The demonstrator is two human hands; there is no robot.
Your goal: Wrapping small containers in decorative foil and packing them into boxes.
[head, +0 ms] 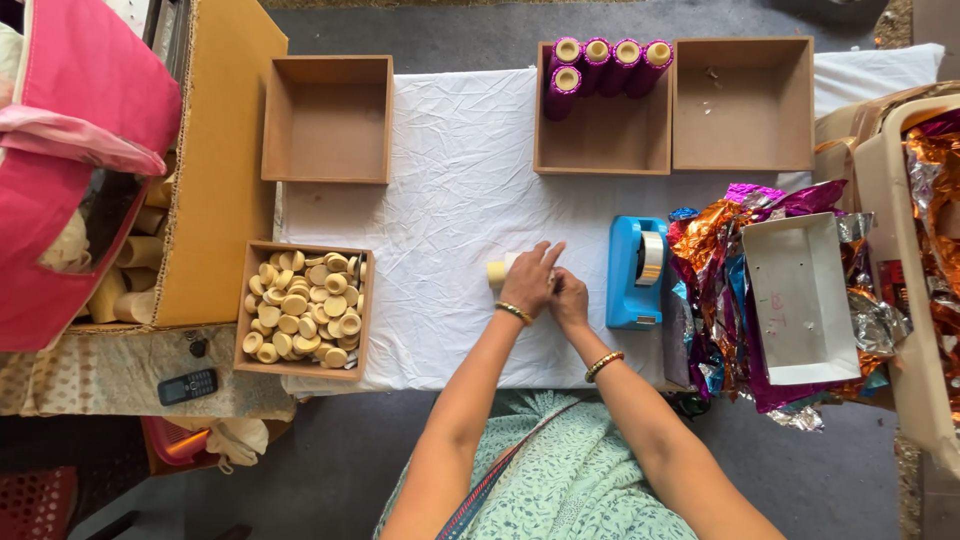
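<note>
Head view looks straight down on my two hands, which meet over the white cloth at the near middle of the table. My left hand lies over a pale yellow tube, fingers spread on top and pressing it flat to the cloth, so only the tube's end pokes out past my knuckles. My right hand is tucked tight against the left, fingers curled at the tube's other end — whether it pinches anything I cannot tell, since the left hand covers that spot.

Just right of my right hand stands the blue tape dispenser, close enough to reach without shifting my arms. Further right lies a heap of shiny foil sheets with a white tray on top. Ahead of my hands sits a wooden box with purple-wrapped tubes lined along its far wall — another box beside it. To my left, a box of yellow caps is within arm's reach.
</note>
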